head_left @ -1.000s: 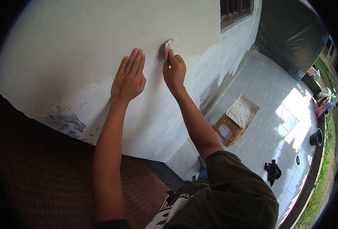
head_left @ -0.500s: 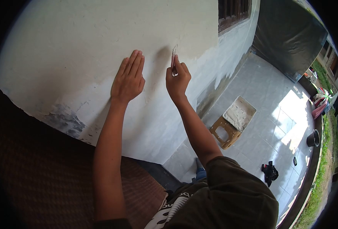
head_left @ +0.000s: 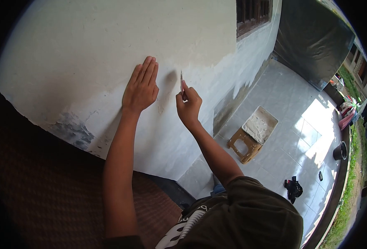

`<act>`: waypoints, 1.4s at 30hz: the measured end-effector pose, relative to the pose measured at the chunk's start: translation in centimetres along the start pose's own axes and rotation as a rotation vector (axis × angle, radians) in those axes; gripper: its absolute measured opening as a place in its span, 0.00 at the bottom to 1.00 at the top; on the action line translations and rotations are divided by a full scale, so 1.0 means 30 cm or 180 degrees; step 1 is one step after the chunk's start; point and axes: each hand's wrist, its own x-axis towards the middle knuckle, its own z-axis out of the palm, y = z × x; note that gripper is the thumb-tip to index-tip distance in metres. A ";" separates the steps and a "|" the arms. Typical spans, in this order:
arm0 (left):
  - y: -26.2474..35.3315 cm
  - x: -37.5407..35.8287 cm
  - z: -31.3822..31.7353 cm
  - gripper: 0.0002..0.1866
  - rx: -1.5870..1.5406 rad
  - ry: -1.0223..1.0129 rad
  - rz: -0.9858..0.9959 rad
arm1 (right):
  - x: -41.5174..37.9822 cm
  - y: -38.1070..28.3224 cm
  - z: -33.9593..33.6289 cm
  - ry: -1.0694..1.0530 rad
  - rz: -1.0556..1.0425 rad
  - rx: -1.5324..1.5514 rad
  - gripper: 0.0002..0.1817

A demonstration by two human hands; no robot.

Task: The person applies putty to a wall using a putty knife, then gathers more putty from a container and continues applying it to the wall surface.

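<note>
A wall [head_left: 109, 37] with patchy white and cream coating fills the upper left. My left hand [head_left: 140, 89] lies flat against it, fingers stretched out and pointing up. To its right, my right hand [head_left: 189, 103] is closed on a thin scraper [head_left: 182, 81], seen nearly edge-on, with its tip pointing up beside the wall. Whether the scraper touches the wall is unclear. Bare grey patches [head_left: 73, 130] show near the wall's lower left edge.
On the tiled floor, a tray of white paste [head_left: 260, 124] rests by a brown stool [head_left: 245, 145]. Farther right are a black bag [head_left: 293, 189] and a dark bucket [head_left: 340, 151]. A barred window [head_left: 253, 16] and a dark sheet [head_left: 314, 41] stand at the upper right.
My right hand has moved down and slightly left with the scraper. The raised smear of paste near its earlier tip no longer shows. My left hand has barely shifted.
</note>
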 end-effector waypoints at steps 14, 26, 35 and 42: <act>-0.002 -0.002 0.005 0.32 -0.0072 0.0037 -0.0021 | -0.087 -0.041 0.059 -0.0797 0.0628 -0.0239 0.29; -0.001 0.002 0.003 0.31 0.0078 0.0040 0.0044 | 0.273 0.142 0.114 0.0072 -0.0104 -0.0942 0.25; -0.005 0.002 0.001 0.31 -0.0126 0.0056 0.0003 | -0.024 -0.040 0.026 -0.0187 0.0059 0.0109 0.27; -0.003 0.003 0.005 0.31 0.0078 0.0058 0.0055 | 0.316 0.121 0.059 0.0352 -0.0141 -0.0572 0.24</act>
